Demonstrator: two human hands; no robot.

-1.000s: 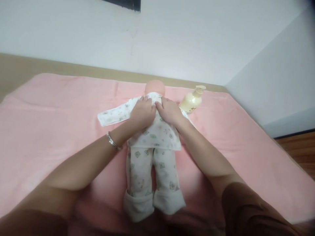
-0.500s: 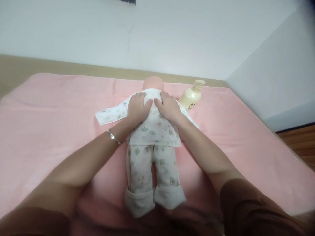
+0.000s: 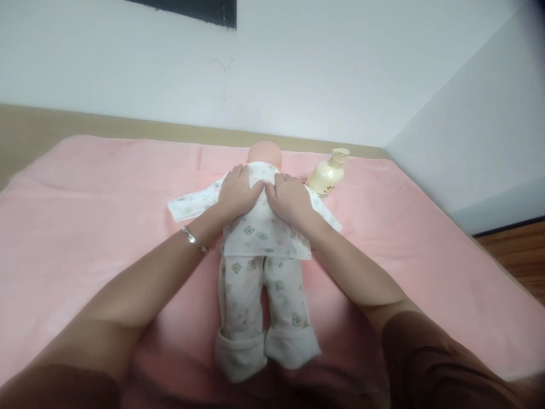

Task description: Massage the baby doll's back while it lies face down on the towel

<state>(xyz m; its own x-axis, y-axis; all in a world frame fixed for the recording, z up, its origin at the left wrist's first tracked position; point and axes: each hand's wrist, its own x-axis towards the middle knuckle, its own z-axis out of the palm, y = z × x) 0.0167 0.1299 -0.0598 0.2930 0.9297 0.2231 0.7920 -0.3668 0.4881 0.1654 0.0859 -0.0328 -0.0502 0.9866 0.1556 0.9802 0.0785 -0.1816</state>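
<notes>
A baby doll (image 3: 264, 238) lies face down, its bald head toward the wall, dressed in a white printed top and matching trousers (image 3: 242, 295) with turned-up cuffs. My left hand (image 3: 239, 192) rests flat on the left side of its upper back, fingers toward the shoulder. On the right side of the back lies my right hand (image 3: 290, 197), also flat with fingers extended. The two thumbs point inward and almost meet at the middle of the back. Both hands touch the top's cloth and grip nothing. The doll's sleeves spread out to either side.
A cream pump bottle (image 3: 327, 175) stands by the doll's right-hand sleeve. Beneath everything is a pink blanket (image 3: 106, 227) on a tan surface (image 3: 38, 125). A white wall (image 3: 298, 74) rises behind, with a dark panel (image 3: 200, 8) at the top. Wooden floor (image 3: 515, 250) shows at right.
The view has tilted up slightly, so more of the dark panel shows. My right hand's fingers have shifted a little toward the middle of the back; my left hand stays nearly in place.
</notes>
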